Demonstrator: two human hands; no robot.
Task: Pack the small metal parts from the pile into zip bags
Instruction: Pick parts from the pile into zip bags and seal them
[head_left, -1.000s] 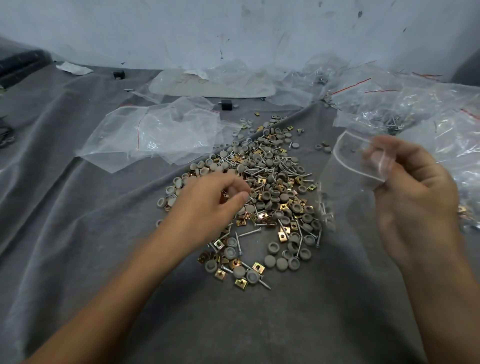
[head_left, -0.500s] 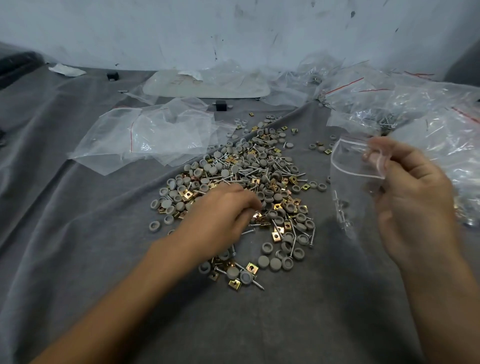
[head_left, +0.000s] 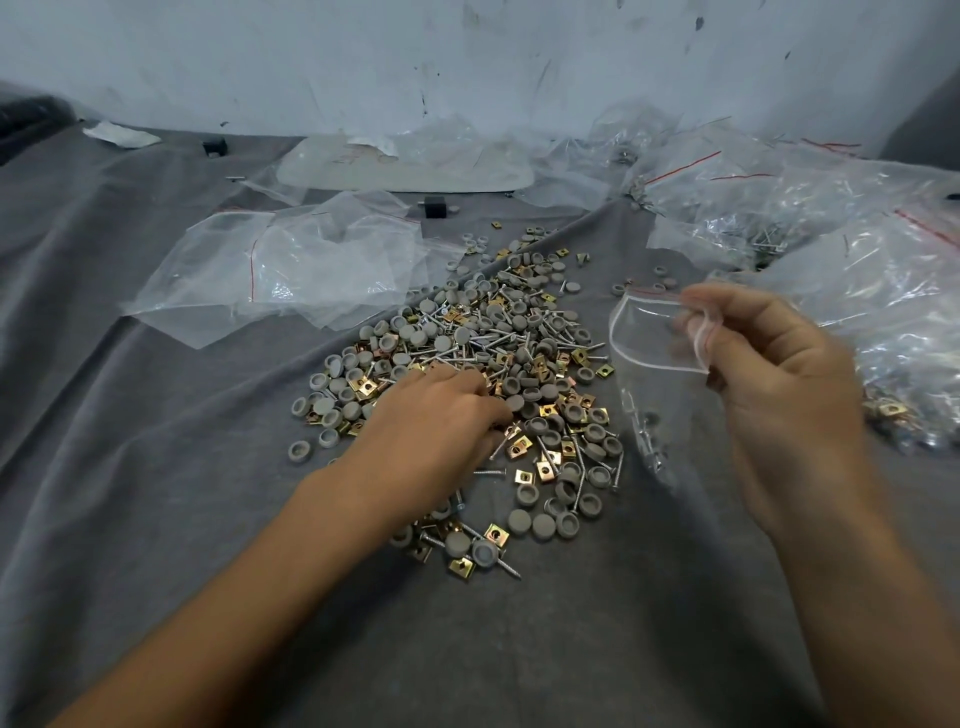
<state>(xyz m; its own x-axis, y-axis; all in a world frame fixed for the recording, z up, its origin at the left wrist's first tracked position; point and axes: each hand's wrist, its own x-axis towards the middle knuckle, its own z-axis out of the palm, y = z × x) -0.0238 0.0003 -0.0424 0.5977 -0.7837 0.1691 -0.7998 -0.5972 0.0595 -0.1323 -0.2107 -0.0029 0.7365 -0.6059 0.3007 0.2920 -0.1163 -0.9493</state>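
Packing is partly done: filled bags (head_left: 831, 244) lie far right, and most of the pile (head_left: 524, 343) still waits mid-cloth. The right hand (head_left: 779, 379) pinches the zip bag (head_left: 649, 358) by its open mouth, a few screws inside. The left hand (head_left: 441, 431) curls over the pile; what it holds, I cannot tell. A second ago that hand sat higher, thumb and fingertips pinching; now it digs in flatter.

left hand (head_left: 436, 421) palm down, fingers curled, right hand (head_left: 779, 374) raised, pinching
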